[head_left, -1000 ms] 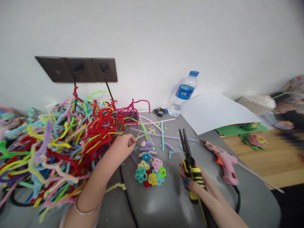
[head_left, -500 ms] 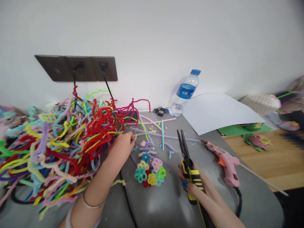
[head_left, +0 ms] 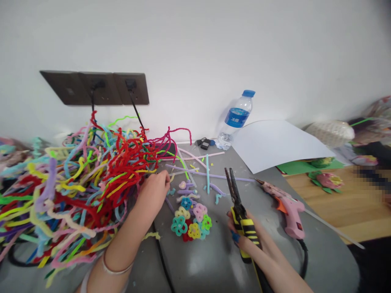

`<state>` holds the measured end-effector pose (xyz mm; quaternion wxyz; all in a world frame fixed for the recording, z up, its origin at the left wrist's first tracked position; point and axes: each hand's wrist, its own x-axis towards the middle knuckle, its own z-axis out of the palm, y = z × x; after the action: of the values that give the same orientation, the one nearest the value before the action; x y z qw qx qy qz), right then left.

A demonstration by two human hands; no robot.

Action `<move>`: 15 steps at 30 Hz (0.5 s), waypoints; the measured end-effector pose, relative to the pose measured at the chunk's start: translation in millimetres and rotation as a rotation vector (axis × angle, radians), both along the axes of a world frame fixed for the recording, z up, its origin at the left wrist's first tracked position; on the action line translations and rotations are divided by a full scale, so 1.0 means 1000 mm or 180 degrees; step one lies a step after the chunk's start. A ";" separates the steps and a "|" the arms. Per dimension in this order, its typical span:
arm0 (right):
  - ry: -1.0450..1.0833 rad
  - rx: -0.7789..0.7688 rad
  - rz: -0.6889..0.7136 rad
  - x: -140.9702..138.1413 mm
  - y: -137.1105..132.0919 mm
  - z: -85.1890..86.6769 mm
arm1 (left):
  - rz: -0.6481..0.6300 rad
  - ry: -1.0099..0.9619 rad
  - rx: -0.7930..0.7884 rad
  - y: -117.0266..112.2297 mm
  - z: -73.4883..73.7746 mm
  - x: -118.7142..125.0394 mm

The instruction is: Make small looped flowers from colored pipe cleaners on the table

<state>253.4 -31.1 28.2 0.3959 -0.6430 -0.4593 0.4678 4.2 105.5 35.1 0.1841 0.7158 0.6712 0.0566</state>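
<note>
My left hand [head_left: 154, 189] reaches to the right edge of a big tangled pile of coloured pipe cleaners [head_left: 76, 183], its fingers curled and pinched among the strands; what they hold I cannot make out. My right hand [head_left: 244, 236] grips the yellow-and-black handles of pliers [head_left: 236, 203], whose dark jaws point away from me, slightly apart. Between the hands lies a cluster of small pipe-cleaner flowers [head_left: 191, 219] on the grey table [head_left: 214, 264]. Cut pieces of pipe cleaner [head_left: 207, 175] lie beyond it.
A pink glue gun [head_left: 284, 203] with a black cord lies right of the pliers. At the back stand a water bottle [head_left: 235, 118] and a white sheet [head_left: 275, 142]. Wall sockets [head_left: 94, 87] carry plugged cables. Craft items sit on a wooden surface [head_left: 332, 199] at right.
My left hand has shifted slightly left into the edge of the pile. My right hand and the pliers have drifted a little left and toward me.
</note>
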 end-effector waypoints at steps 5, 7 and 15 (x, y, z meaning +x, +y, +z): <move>-0.0030 0.0091 -0.0030 0.000 0.002 0.001 | 0.0032 0.0106 -0.0022 -0.002 0.003 -0.001; -0.0037 0.0116 -0.0022 0.000 0.002 0.001 | 0.0023 0.0033 0.0023 -0.003 0.004 -0.001; -0.0035 -0.0018 0.0041 0.001 0.003 0.007 | -0.0712 -0.1301 0.1032 -0.007 0.010 0.006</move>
<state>254.4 -28.2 35.3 0.3886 -0.6437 -0.4644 0.4680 10.2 98.7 45.3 0.2039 0.7793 0.5192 0.2857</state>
